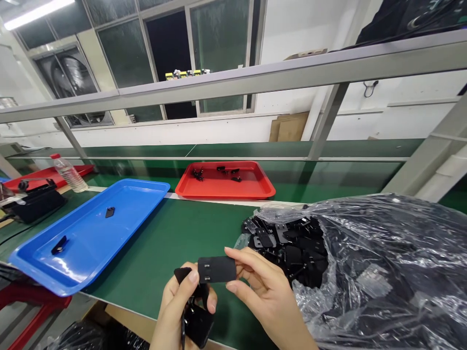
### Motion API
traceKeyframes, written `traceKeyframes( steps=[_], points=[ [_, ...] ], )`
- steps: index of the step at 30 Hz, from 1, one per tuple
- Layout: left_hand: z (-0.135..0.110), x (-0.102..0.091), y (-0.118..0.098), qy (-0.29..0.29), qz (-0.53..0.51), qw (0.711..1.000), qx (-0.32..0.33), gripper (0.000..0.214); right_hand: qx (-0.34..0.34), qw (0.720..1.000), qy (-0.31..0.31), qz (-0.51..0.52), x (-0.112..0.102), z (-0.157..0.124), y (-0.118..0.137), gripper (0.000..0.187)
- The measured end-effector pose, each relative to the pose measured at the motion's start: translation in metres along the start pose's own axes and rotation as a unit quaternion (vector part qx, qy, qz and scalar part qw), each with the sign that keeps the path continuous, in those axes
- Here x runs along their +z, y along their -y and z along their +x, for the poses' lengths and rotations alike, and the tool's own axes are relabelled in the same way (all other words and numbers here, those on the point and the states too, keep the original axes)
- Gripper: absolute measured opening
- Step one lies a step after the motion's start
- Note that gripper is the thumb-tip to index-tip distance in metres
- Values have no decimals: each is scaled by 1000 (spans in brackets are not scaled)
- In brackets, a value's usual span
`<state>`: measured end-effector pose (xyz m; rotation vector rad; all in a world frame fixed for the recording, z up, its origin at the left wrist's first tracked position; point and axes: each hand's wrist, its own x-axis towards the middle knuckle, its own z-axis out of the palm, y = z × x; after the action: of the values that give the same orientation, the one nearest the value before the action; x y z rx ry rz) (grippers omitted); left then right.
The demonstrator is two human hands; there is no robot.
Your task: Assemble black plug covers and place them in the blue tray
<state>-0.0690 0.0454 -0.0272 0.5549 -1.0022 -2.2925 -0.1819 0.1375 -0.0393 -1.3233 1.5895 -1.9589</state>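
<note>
Both my hands meet at the near edge of the green table (175, 243). A flat black plastic part (217, 269) with two small slots is pinched between the fingers of my right hand (268, 296) and the thumb of my left hand (175, 306). My left hand is also closed on other black parts (197, 323) in its palm. Just to the right lies an open clear plastic bag (383, 272) full of black parts (288, 243).
A blue tray (120, 233) with two black parts lies at the left. A red tray (255, 187) with several small black parts sits further back. A water bottle (68, 173), a black device (34, 201) and another red tray (32, 177) stand at far left. A grey metal rail (255, 78) crosses overhead.
</note>
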Motion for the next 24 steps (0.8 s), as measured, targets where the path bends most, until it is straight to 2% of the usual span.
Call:
traceKeyframes(
  steps=[9, 24],
  points=[
    [1, 2, 2, -1, 9, 1000, -13, 39, 35, 999, -24, 32, 0, 0, -6, 37],
    [0, 1, 2, 3, 10, 1000, -20, 36, 12, 999, -28, 25, 2, -1, -3, 29]
  ],
)
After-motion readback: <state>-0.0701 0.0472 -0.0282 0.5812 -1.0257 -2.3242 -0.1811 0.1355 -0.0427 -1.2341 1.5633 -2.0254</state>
